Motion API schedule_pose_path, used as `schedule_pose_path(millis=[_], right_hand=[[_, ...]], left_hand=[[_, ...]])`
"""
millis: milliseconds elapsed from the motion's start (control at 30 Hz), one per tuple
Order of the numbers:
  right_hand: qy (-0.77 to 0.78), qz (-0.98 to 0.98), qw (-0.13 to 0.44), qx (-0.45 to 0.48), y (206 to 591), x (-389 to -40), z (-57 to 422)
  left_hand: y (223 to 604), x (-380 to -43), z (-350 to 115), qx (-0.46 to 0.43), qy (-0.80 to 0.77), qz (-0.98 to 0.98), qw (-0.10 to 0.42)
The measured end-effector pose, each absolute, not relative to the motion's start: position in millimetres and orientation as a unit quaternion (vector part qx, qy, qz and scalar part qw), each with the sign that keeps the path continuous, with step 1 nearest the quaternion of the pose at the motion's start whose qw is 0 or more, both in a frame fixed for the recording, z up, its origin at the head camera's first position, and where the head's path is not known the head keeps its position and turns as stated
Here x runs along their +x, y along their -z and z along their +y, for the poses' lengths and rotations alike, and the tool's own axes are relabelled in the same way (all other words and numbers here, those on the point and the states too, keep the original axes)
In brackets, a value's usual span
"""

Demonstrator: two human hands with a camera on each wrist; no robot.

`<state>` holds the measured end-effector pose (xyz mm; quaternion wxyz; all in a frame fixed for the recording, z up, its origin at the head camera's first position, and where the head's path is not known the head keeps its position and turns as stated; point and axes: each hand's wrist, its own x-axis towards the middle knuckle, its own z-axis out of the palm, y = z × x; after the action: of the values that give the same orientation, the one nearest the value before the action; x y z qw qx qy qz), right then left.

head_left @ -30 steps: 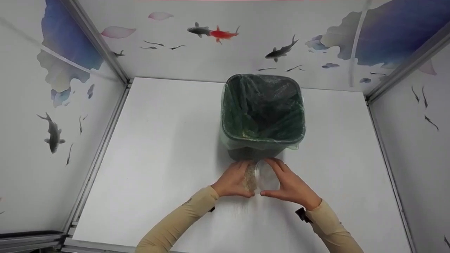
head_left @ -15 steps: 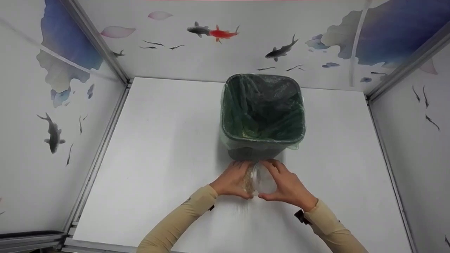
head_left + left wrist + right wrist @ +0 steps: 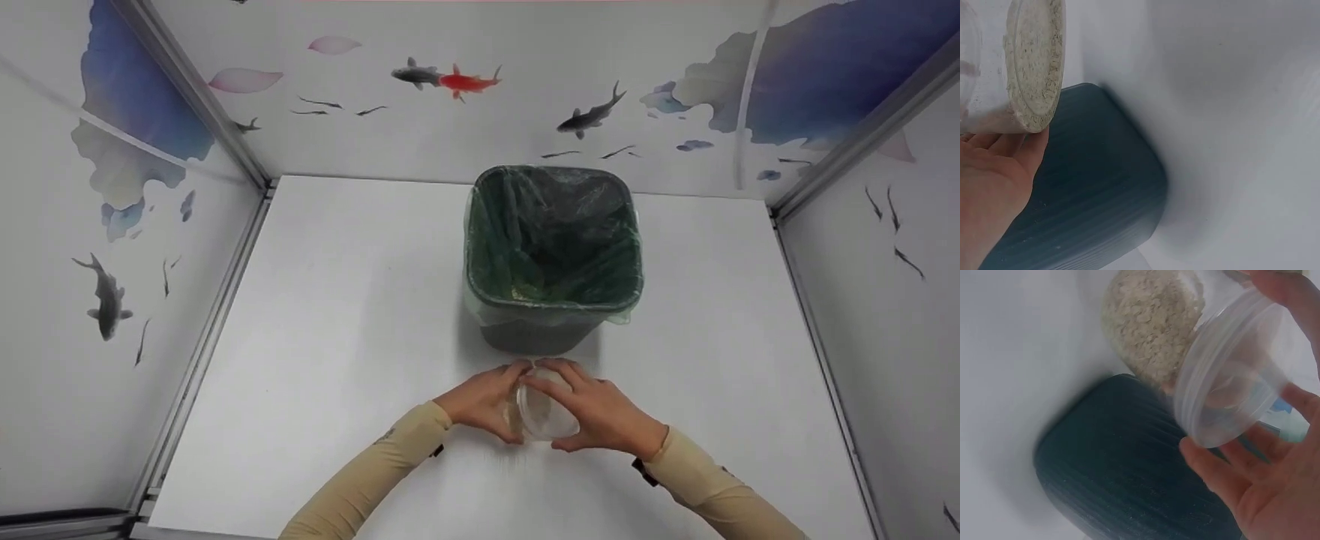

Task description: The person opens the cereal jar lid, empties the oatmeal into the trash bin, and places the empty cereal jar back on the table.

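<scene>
A clear plastic jar (image 3: 1151,326), tilted onto its side, holds pale dry flakes that look like oats. My left hand (image 3: 484,405) grips its body, and in the left wrist view that hand (image 3: 996,180) supports the jar from beneath, near the flake-covered base (image 3: 1036,62). The clear round lid (image 3: 547,409) is at the jar's right end. My right hand (image 3: 611,416) holds this lid with thumb and fingers spread round its rim, as the right wrist view also shows. Whether the lid is loose from the jar I cannot tell.
Just beyond the hands stands a dark green bin (image 3: 536,337) with a clear bag liner (image 3: 555,232) folded over its rim. It stands on a white tabletop (image 3: 352,300), walled on three sides by panels with painted fish.
The jar has swung so that its lid faces the head camera more. Both hands have come slightly nearer me, and a right finger now lies across the lid's edge. The head view has shifted a little.
</scene>
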<state>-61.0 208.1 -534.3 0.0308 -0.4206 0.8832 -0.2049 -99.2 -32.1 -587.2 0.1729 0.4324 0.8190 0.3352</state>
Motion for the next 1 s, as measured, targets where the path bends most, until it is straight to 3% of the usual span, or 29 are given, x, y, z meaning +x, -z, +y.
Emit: schedule_pose_path(millis=[400,667,1000], right_hand=[[0.304,0.881,0.12,-0.343,531.8,-69.1,212.7],[0.476,0.853,0.175,-0.122,536.3,-72.6,212.0],[0.491,0.819,0.296,0.023,543.7,-69.1,200.1]], left_hand=[[587.0,-99.8,-33.5,0.391,-0.327,0.852,0.123],[589.0,-92.0,-25.9,0.385,-0.247,0.887,0.057],[591.9,-81.4,-10.7,0.392,-0.17,0.904,-0.028]])
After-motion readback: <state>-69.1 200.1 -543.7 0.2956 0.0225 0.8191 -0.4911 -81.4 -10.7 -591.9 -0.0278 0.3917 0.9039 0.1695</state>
